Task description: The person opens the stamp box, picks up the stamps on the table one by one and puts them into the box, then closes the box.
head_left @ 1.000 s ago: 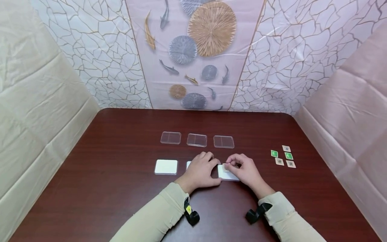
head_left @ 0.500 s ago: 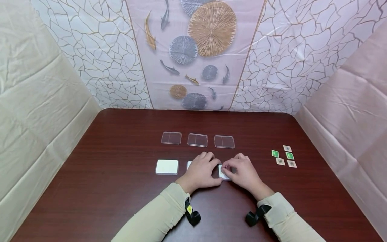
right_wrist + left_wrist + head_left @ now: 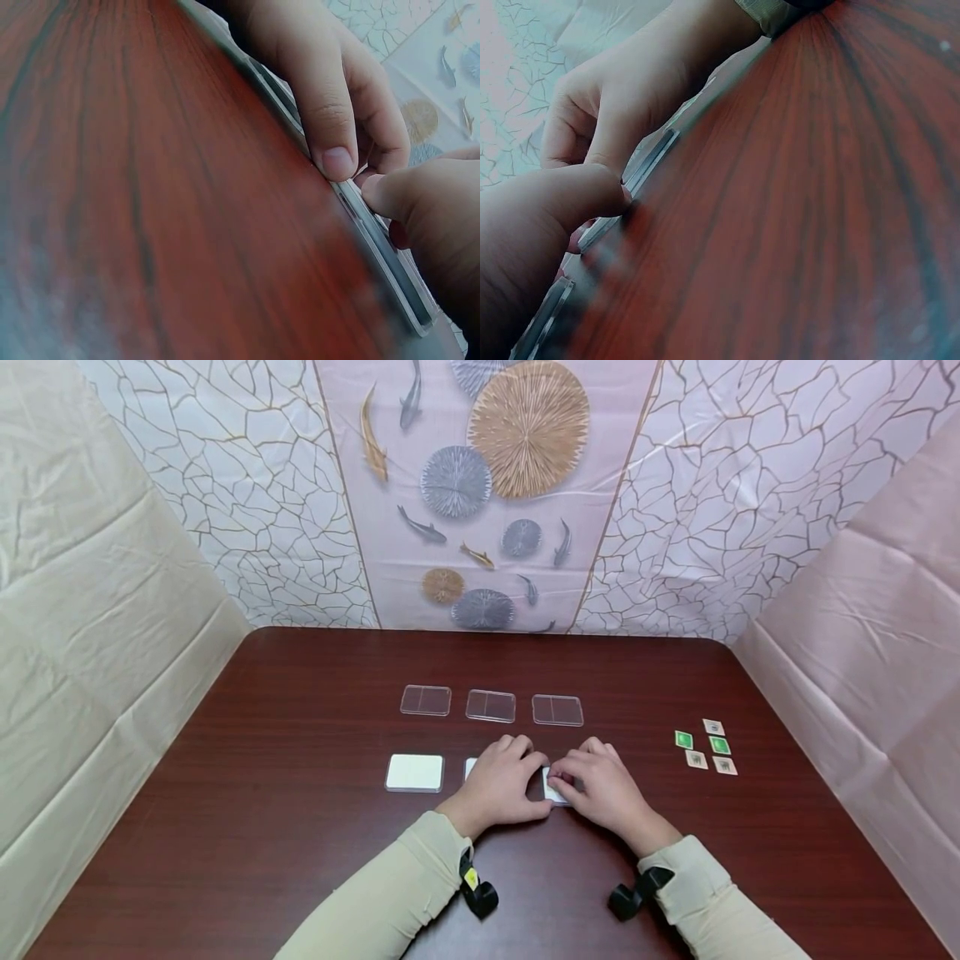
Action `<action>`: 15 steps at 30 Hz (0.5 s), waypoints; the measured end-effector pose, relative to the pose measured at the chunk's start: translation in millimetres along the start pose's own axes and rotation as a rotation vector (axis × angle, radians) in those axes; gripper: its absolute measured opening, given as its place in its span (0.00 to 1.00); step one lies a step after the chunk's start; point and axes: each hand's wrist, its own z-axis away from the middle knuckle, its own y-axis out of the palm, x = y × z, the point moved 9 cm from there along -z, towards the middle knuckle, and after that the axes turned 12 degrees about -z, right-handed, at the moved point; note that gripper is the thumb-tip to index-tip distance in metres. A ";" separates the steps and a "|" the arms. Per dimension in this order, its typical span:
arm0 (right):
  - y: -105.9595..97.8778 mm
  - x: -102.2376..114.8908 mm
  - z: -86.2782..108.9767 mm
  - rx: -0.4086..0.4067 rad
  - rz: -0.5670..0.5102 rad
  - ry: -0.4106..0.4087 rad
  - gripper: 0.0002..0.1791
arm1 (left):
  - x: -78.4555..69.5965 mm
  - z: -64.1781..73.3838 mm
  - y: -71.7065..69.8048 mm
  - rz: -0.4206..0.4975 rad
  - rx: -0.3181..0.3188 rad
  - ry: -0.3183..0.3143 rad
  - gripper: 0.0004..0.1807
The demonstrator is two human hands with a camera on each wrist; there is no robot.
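My left hand (image 3: 498, 781) grips the left end of a flat, clear-edged case (image 3: 552, 792) with a white face, thumb at its near corner and fingers at the far one. Over the same case is my right hand (image 3: 603, 785), its thumb and forefinger pinched together near the far left corner. The small square picture tile they hold is hidden by the fingers. In the right wrist view both thumbs meet at the case's thin edge (image 3: 382, 255). A second white-faced case (image 3: 469, 767) lies mostly behind my left hand; a third (image 3: 415, 773) sits farther left.
Three clear lids (image 3: 491, 706) lie in a row behind the cases. At the right are several small square tiles, some with a dark picture (image 3: 696, 760), two green (image 3: 683, 740). Patterned cloth (image 3: 480, 493) stands behind the dark red wooden table (image 3: 300, 827).
My right hand has shifted slightly left over the case, and the small tile seen in its fingers a second ago is now covered. My left hand keeps its grip.
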 end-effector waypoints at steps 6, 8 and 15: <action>-8.5 0.1 0.2 -0.086 -0.039 -0.038 0.05 | 0.0 -0.3 -3.2 -0.006 -0.003 0.003 0.32; -12.9 -2.2 0.4 -0.121 -0.048 -0.059 0.05 | 0.0 -0.3 -3.6 -0.008 -0.005 0.003 0.32; -45.7 -46.8 7.8 -0.263 0.010 -0.026 0.04 | 0.5 0.2 -2.0 0.006 0.007 -0.006 0.31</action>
